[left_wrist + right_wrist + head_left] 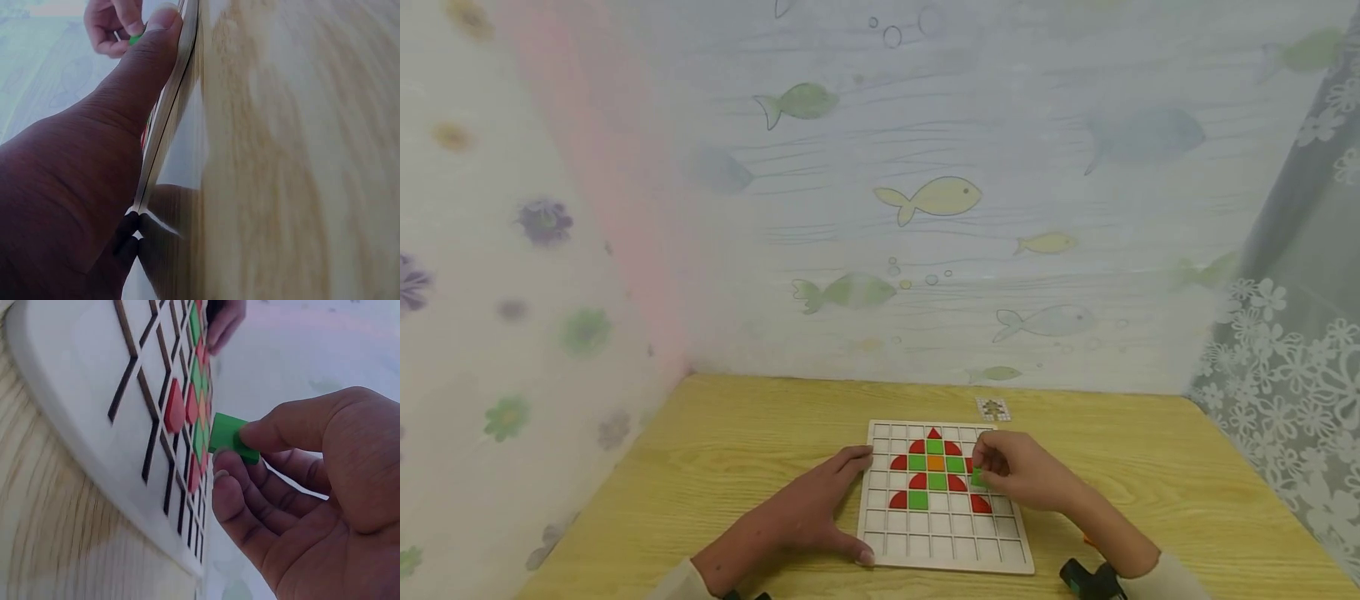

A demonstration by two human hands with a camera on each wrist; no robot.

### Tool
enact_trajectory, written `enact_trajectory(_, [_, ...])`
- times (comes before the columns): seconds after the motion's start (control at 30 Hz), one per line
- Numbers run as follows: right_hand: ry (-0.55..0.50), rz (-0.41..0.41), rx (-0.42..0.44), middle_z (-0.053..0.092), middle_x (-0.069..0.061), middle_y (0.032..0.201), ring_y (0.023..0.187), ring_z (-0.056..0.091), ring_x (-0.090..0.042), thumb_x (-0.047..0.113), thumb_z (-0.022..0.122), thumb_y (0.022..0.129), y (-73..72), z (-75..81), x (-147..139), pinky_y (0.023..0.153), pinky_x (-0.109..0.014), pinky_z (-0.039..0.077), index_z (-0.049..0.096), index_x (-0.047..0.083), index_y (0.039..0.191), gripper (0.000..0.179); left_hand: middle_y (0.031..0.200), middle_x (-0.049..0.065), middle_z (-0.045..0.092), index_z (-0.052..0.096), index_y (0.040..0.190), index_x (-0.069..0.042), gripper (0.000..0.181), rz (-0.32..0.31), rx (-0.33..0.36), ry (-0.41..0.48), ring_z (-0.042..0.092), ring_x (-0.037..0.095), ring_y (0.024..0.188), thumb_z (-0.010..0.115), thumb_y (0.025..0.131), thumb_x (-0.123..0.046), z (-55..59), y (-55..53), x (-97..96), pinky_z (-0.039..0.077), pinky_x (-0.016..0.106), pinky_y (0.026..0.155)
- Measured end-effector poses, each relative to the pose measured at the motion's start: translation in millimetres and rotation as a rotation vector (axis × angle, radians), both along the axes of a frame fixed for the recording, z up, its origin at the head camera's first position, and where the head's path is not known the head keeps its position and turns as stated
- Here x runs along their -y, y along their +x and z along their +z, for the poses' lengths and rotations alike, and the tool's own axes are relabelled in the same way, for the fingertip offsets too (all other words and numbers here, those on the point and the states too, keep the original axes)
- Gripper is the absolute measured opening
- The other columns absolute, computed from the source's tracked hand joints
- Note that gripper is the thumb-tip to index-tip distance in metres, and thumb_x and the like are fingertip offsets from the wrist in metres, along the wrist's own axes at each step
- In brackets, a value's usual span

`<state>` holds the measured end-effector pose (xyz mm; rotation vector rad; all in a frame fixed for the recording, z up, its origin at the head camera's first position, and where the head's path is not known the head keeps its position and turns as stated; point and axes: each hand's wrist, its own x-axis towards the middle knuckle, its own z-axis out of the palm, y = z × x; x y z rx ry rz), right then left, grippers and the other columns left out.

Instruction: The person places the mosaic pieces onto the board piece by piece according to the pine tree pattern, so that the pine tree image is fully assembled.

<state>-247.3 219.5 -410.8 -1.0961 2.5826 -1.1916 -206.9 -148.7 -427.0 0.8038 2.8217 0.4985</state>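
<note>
A white wooden grid board (pixel 951 548) lies on the table, with red rounded tiles, green square tiles and an orange square tile (pixel 936 463) set in its cells. A red triangle tile (pixel 934 433) is at the top of the pattern. My right hand (pixel 1028 471) is over the board's right side. Between its thumb and fingers it pinches a green square tile (pixel 230 432), held just off the board in the right wrist view. My left hand (pixel 808 512) rests against the board's left edge, fingers and thumb spread apart; its thumb (pixel 159 37) touches the lower corner.
A small pattern card (pixel 993 408) lies behind the board. Below the right forearm, a small orange piece (pixel 1090 542) is partly hidden. Behind the wooden table (pixel 760 433) stands a wall (pixel 737 250) painted with fish; a lace-patterned curtain (pixel 1292 358) hangs at right.
</note>
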Motion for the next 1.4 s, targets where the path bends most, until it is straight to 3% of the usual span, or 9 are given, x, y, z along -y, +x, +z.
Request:
enact_trajectory(0.2, [0.004,0.046,0.018,0.063,0.005,0.09,0.075,0.057,-0.006,0.001,0.068,0.1,0.2,-2.3,14.3,0.068,-0.026,0.053,0.065,0.006,0.101,0.006,0.175,-0.006,0.021,0.027,0.169,-0.018,0.135,-0.005,0.002,0.006,0.037,0.022,0.155,0.071,0.066,-0.094,-0.1,0.6,-0.3,0.042,0.046,0.119])
enact_trajectory(0.63, [0.009,0.098,0.069,0.066,0.005,0.089,0.072,0.056,-0.006,0.005,0.071,0.1,4.3,-7.9,21.9,0.065,-0.025,0.052,0.071,0.012,0.101,0.007,0.175,-0.004,0.022,0.027,0.169,-0.016,0.136,-0.018,-0.016,-0.007,0.035,0.023,0.156,0.07,0.067,-0.094,0.8,0.1,-0.4,0.041,0.045,0.12])
enact_trajectory(1.4, [0.053,0.083,0.001,0.067,0.004,0.095,0.077,0.058,-0.007,0.012,0.083,0.093,4.6,-12.0,22.2,0.068,-0.024,0.053,0.074,0.015,0.102,0.013,0.175,-0.003,0.022,0.026,0.169,-0.017,0.135,-0.019,-0.02,0.0,0.035,0.023,0.156,0.07,0.067,-0.094,-1.2,-0.5,1.0,0.041,0.046,0.12])
